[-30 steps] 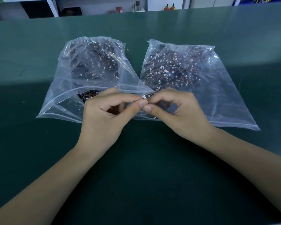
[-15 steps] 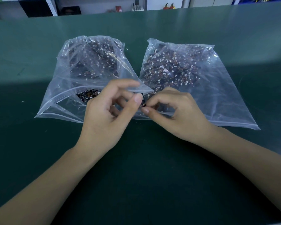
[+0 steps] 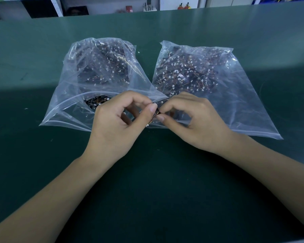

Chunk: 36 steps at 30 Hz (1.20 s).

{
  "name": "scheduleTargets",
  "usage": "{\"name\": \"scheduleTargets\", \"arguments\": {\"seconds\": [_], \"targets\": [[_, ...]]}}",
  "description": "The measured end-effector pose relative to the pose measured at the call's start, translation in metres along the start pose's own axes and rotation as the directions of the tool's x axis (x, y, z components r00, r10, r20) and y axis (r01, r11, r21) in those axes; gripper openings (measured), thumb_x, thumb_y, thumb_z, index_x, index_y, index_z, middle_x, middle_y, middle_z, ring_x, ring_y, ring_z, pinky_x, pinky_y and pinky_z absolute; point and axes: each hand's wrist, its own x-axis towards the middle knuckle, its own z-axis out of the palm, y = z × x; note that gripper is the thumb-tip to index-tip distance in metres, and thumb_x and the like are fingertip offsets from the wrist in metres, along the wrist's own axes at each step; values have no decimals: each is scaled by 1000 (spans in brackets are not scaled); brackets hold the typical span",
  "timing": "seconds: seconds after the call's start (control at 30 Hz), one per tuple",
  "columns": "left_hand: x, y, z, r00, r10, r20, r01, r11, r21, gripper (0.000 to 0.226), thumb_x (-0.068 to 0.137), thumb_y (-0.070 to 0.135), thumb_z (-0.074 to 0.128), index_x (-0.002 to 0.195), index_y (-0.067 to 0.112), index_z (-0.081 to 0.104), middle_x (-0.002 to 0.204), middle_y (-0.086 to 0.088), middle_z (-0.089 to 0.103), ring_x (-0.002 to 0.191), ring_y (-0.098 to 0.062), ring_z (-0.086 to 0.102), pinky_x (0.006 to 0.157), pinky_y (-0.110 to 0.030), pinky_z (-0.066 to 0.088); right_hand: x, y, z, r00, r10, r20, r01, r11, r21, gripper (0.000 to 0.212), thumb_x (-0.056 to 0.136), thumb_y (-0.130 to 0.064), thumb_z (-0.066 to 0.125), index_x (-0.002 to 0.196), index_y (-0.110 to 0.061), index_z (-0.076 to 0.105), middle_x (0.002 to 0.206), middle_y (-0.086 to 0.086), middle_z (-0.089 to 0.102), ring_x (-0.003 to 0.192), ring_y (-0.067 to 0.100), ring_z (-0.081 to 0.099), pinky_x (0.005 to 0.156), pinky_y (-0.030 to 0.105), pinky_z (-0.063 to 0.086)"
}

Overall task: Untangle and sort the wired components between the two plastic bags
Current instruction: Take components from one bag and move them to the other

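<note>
— Hands meet right between the bags, yes? What has each got?

— Left hand (image 3: 119,120) pinches a small dark wired component (image 3: 156,112) between thumb and forefinger. Right hand (image 3: 191,120) pinches the same piece from the other side, fingers curled in close. It sits in the air just above the green worktop (image 3: 147,181), in front of the two bag mouths.

— And the bags?

— Left plastic bag (image 3: 98,72) lies with its mouth gaping toward the person, a few dark pieces near the opening. Right plastic bag (image 3: 218,76) holds a thick tangle of parts with white connectors and reddish leads. The bags' near corners almost touch behind the fingers.

— So how should the separating go?

— Gently, I'd say. A little white connector (image 3: 147,125) seems to dangle below the left thumb, so the lead is probably thin. Better to hold the bodies, not the wire, and ease them apart with a slight twist instead of a straight tug.

— Risk?

— Pulling a lead out of its plug, or dropping the piece into the wrong bag. Whether a second piece is caught in there, I can't tell; the fingers hide it.
</note>
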Motion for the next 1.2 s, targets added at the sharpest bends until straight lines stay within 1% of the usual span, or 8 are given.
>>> {"name": "scheduleTargets", "arguments": {"seconds": [0.23,0.43,0.53,0.6,0.67,0.8,1.0,1.2], "targets": [[0,-4,1,999,19,33,-20,999,40,9,97,22,72,89,20,69,84,14,69,75,-16,65,61,-21,48,-1,-2,3,999,19,43,-21,998,52,7,98,-10,75,91,-9,75,85,-10,69,81,17,62,81,36,50],[0,-4,0,997,81,18,-83,994,74,8,98,23,71,90,19,70,84,13,69,77,-20,66,61,-21,48,0,-3,1,1000,-1,14,0,999,47,9,98,-10,74,89,-8,75,83,-6,70,78,19,59,81,31,46],[0,-3,1,993,117,18,-118,988,99,9,97,21,71,90,15,70,84,13,68,77,-19,66,59,-25,49,0,-3,1,1000,3,24,-3,999,38,10,98,-10,75,88,-8,75,82,-7,68,76,17,56,81,26,42],[0,-3,1,993,122,12,-122,987,107,10,97,20,71,90,14,70,84,15,68,77,-19,66,59,-28,50,0,-3,1,1000,5,21,-6,999,43,10,97,-10,75,88,-9,75,82,-6,69,77,17,56,82,27,43],[0,-3,1,993,118,5,-117,987,112,9,97,20,72,91,13,70,85,14,68,78,-19,67,60,-30,50,0,-3,1,1000,5,18,-5,999,42,9,98,-10,74,89,-9,75,83,-7,69,78,18,57,82,28,44],[0,-3,1,991,136,14,-137,981,137,9,95,15,74,88,12,69,84,12,68,76,-19,66,59,-31,50,0,-2,2,999,-5,36,4,1000,23,9,98,-9,75,89,-10,75,85,-12,67,77,13,54,82,23,39],[1,-3,-1,990,143,4,-142,979,145,10,95,15,75,88,11,69,85,12,67,76,-18,66,59,-32,50,1,-1,1,1000,-1,21,0,1000,24,7,99,-12,75,92,-12,76,87,-20,64,79,7,56,84,25,42],[1,-4,0,986,165,-5,-162,974,160,11,96,17,73,89,10,69,85,12,67,76,-17,66,59,-33,50,0,-1,2,1000,-5,3,5,1000,20,7,99,-12,75,92,-12,76,88,-19,65,80,9,57,84,27,44]]}}
